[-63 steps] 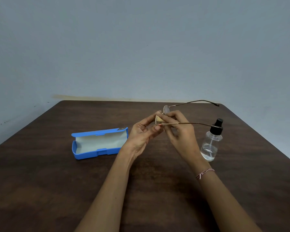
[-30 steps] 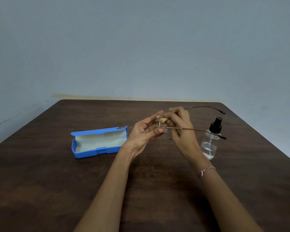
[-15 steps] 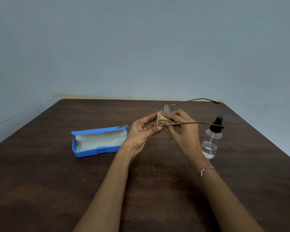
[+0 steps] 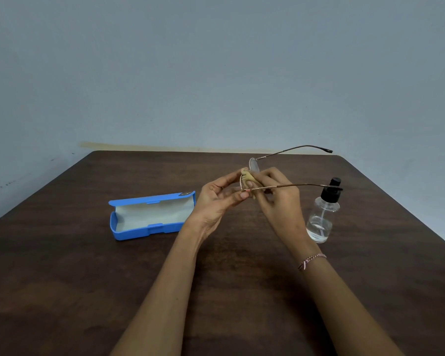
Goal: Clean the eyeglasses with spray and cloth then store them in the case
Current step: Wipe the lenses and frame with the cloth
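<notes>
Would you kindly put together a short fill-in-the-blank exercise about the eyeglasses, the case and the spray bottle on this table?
1. The case lying on the table is ____ in colour.
2. Its lid is ____, showing a pale lining.
3. The spray bottle stands upright and has a ____ pump top.
4. The left hand steadies the eyeglasses while the right hand presses a yellowish ____ to a lens.

Missing words: blue; open; black; cloth.
</notes>
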`<action>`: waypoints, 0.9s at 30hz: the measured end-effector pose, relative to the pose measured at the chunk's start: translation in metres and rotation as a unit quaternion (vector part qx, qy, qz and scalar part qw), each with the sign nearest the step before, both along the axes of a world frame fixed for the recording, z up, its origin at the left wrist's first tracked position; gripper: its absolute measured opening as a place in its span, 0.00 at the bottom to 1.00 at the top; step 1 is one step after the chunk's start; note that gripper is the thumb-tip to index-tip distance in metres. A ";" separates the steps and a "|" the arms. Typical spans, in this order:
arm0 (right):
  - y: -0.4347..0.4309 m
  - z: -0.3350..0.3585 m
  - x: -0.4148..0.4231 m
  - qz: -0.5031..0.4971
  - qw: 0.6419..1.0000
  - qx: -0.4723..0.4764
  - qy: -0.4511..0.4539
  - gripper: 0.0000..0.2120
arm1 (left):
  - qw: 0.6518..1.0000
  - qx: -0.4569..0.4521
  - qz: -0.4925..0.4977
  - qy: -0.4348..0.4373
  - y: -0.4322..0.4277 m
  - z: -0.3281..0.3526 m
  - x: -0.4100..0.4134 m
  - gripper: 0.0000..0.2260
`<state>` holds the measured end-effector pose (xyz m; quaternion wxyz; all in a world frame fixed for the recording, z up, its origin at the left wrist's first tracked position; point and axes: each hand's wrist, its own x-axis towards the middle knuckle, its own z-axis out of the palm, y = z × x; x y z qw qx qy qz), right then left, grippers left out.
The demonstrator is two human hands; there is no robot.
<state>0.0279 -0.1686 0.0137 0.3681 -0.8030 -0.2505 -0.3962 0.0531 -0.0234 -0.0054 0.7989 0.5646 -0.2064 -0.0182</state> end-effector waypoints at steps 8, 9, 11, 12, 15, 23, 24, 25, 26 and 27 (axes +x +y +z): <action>-0.001 -0.003 0.004 -0.037 0.999 -0.006 0.018 0.05 | 0.999 -0.017 0.028 -0.005 0.004 0.002 0.000 0.23; -0.001 -0.003 0.003 -0.028 0.999 -0.003 0.019 0.05 | 0.999 -0.017 0.027 -0.003 0.004 0.002 0.001 0.23; -0.001 -0.002 0.002 0.000 1.000 -0.003 0.015 0.07 | 1.000 -0.011 0.022 0.000 0.003 0.001 0.001 0.23; -0.002 -0.001 0.001 0.007 1.000 -0.006 0.013 0.08 | 1.000 -0.007 0.019 -0.001 0.002 0.001 0.001 0.22; -0.002 -0.001 0.003 -0.012 1.000 -0.017 0.005 0.10 | 1.000 0.000 0.016 -0.006 -0.001 0.001 -0.001 0.22; -0.002 -0.003 0.003 -0.019 1.000 -0.010 0.011 0.05 | 0.999 -0.022 0.026 -0.002 0.003 0.004 -0.002 0.22; -0.003 -0.002 0.003 -0.010 1.000 -0.008 0.013 0.05 | 0.999 -0.020 0.026 0.001 0.003 0.004 -0.002 0.22; -0.003 -0.002 0.002 -0.002 1.000 -0.008 0.016 0.04 | 1.000 -0.017 0.027 0.002 0.003 0.003 -0.001 0.23; -0.003 -0.002 0.002 0.003 1.000 -0.010 0.018 0.04 | 1.000 -0.013 0.026 0.001 0.003 0.002 -0.001 0.23; -0.003 -0.002 0.002 0.001 1.000 -0.011 0.019 0.05 | 1.000 -0.011 0.025 -0.001 0.002 0.001 0.000 0.22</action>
